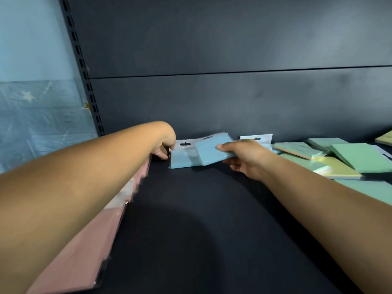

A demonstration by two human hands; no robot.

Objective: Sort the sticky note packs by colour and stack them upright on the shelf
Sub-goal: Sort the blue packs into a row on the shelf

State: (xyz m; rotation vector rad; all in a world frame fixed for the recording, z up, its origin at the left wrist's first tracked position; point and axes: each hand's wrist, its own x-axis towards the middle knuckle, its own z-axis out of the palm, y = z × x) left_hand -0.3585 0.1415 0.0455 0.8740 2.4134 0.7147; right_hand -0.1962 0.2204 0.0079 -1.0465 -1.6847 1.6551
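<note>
My right hand (244,155) grips a tilted light-blue sticky note pack (210,150), held just above the dark shelf (191,219). Behind it, another blue pack (182,159) in clear wrap stands upright against the back panel. My left hand (164,146) curls around the far end of a row of pink packs (80,251) standing upright along the shelf's left side; its fingers touch the left edge of the standing blue pack. Whether it grips anything is hidden. Green packs (360,157) and a yellow pack (339,168) lie loose at the right.
The dark back panel (212,98) closes the shelf behind. A slotted metal upright (84,77) marks the left end, with a pale blue wall beyond. Another white hang tab (255,138) pokes up behind my right hand. One more yellowish pack (385,137) lies at the far right.
</note>
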